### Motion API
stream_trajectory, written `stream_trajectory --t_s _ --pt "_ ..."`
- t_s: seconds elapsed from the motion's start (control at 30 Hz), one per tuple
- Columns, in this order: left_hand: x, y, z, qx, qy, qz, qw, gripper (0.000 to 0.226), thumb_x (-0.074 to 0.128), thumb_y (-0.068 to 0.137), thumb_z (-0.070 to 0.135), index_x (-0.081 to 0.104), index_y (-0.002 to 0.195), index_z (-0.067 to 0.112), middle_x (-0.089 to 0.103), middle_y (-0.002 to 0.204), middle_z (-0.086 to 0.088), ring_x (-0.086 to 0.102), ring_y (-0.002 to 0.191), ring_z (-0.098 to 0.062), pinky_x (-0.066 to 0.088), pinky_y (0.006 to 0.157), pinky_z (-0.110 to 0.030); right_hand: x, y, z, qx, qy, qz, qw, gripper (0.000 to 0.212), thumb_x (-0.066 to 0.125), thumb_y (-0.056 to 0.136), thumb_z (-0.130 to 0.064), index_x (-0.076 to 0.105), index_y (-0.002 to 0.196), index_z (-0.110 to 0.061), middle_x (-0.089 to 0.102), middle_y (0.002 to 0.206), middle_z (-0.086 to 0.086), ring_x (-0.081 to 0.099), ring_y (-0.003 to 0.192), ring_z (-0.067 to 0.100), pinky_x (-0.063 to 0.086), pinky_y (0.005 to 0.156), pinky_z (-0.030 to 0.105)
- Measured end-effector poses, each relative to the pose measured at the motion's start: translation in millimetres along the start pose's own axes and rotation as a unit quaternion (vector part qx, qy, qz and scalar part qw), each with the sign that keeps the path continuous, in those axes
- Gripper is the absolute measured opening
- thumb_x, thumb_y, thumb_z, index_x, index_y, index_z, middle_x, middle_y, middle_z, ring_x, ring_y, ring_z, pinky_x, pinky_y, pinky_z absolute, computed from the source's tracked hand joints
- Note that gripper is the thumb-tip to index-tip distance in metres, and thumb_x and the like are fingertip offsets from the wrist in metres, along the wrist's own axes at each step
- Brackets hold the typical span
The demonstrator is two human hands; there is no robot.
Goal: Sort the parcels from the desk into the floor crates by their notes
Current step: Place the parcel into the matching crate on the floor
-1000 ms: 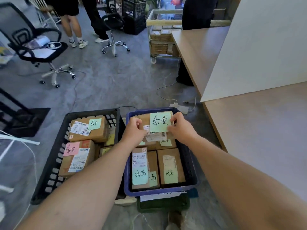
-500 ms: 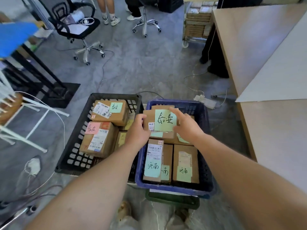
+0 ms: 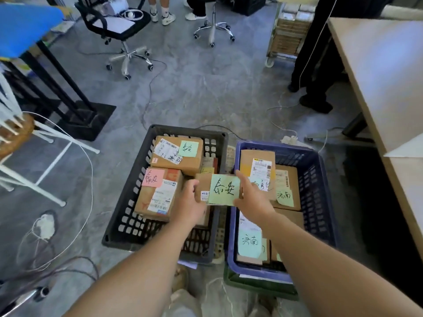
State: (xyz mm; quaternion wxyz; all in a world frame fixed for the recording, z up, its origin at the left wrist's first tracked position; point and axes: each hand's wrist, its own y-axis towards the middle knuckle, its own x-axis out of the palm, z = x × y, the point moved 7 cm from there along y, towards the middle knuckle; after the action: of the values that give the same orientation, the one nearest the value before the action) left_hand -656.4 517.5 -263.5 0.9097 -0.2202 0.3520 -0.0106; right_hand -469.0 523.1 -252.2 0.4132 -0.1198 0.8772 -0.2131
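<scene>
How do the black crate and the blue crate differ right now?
The black crate sits left, the blue crate right. The black crate's notes read 泰安; the blue crate's legible notes read 济南. Both are perforated plastic and hold cardboard parcels.

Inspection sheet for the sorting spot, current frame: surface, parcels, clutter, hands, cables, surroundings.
Surface: grey floor carries both crates; desk at right.
Job's things: black crate holds parcels, one pink note reads 泰安; blue crate holds parcels with 济南 notes; held parcel with green 泰安 note sits above the crates' adjoining rims.
Clutter: green crate under the blue one; pale plastic bag at the feet.
Grippers: left hand and right hand grip the held parcel's sides.
Cables: white loops at left; power strip behind the blue crate.
Surroundings: office chairs, trolley of boxes, people's legs.
</scene>
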Motion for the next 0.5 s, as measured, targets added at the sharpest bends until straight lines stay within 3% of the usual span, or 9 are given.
stream_trajectory --t_s 0.1,0.23,0.5 --pt "-29 22 -22 0.017 0.029 -0.027 0.999 0.058 0.065 0.087 0.014 0.038 0.136 0.032 0.057 0.131 0.002 0.059 0.100 -0.015 0.050 0.079 -0.033 30 8 -27 0.029 0.024 -0.011 0.999 0.091 0.064 0.090 -0.012 0.003 0.153 -0.036 0.042 0.130 0.007 0.056 0.108 0.024 0.056 0.080 0.033" --pt "-63 54 -38 0.031 0.044 -0.041 0.998 0.063 0.065 0.083 0.015 0.040 0.137 0.034 0.058 0.127 0.004 0.055 0.110 -0.021 0.051 0.087 -0.040 55 27 -62 0.024 0.036 -0.001 0.999 0.082 0.067 0.086 -0.011 0.020 0.150 -0.031 0.026 0.147 0.007 0.051 0.120 0.027 0.055 0.085 0.031" --pt "-88 112 -77 0.028 0.096 -0.057 0.993 0.066 0.062 0.083 0.009 0.041 0.143 0.028 0.054 0.132 0.003 0.046 0.120 -0.024 0.044 0.099 -0.043 116 76 -93 0.040 0.047 -0.058 0.996 0.077 0.058 0.093 -0.017 0.014 0.153 -0.039 0.040 0.136 0.007 0.054 0.115 0.024 0.052 0.085 0.030"
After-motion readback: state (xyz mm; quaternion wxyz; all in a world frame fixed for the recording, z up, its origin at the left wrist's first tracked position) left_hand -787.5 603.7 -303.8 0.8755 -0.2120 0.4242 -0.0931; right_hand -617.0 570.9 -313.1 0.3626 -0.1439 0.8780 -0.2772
